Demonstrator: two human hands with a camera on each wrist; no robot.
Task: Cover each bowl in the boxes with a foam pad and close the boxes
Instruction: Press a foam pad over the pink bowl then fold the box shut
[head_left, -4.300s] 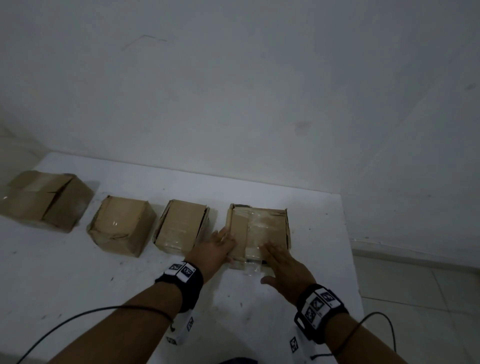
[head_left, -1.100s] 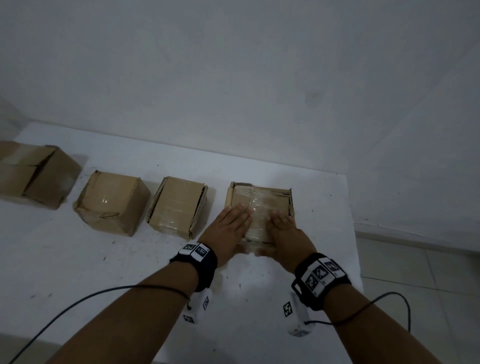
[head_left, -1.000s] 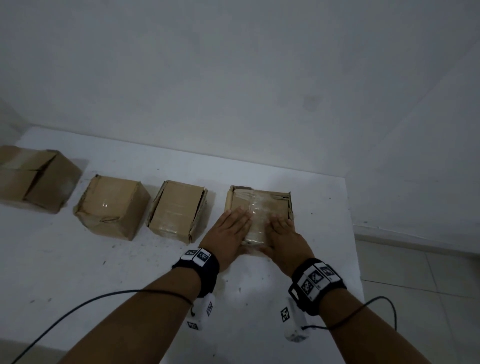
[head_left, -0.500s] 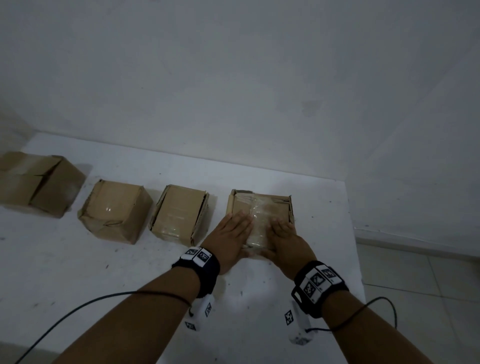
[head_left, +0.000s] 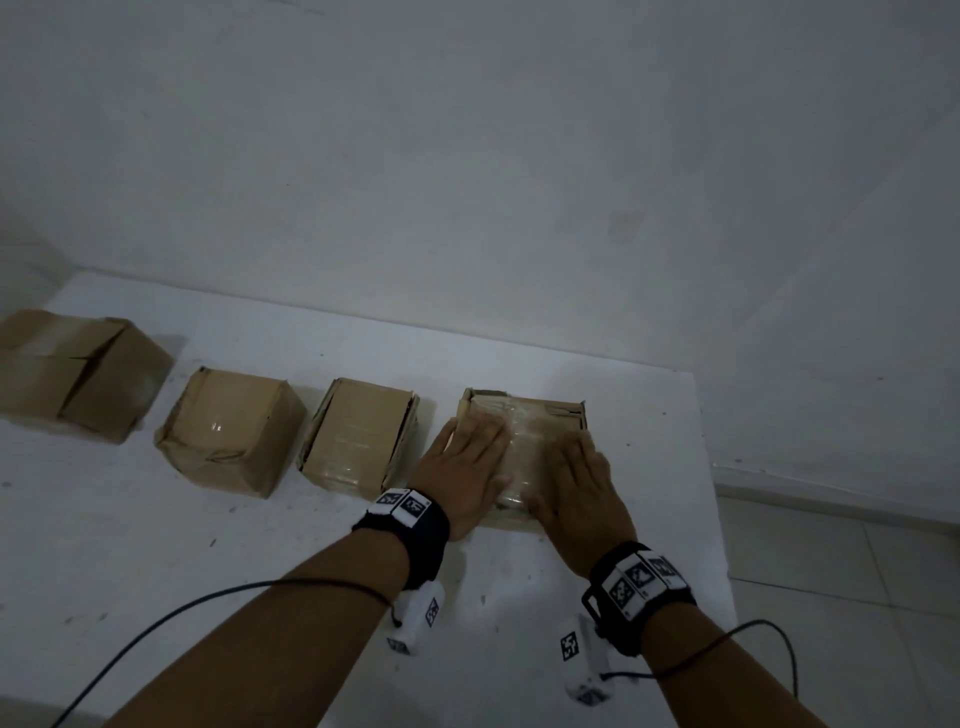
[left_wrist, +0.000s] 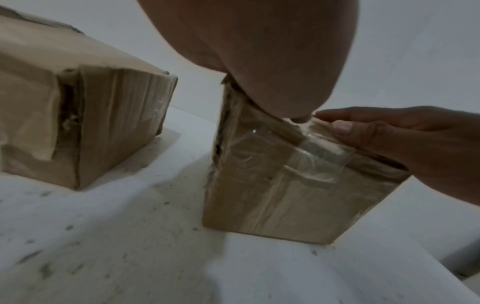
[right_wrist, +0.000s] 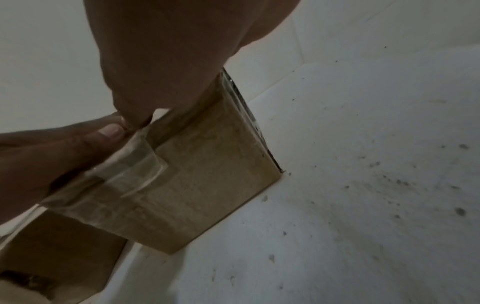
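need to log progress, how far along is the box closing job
Done, by the look of it: the three brown cardboard boxes to the left have their flaps down. In hand: the left hand and right hand press flat on the rightmost taped cardboard box. Left: nothing visible; foam pads and bowls are hidden.

Both hands (head_left: 467, 467) now flat atop the rightmost box (head_left: 540, 415), flaps down.

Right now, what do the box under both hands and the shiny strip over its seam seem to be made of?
The rightmost box: brown matte cardboard, going by its creased, frayed edges. The strip: probably clear glossy plastic tape, since it glints and wrinkles and the brown shows through. Left hand and right hand press flat on top.
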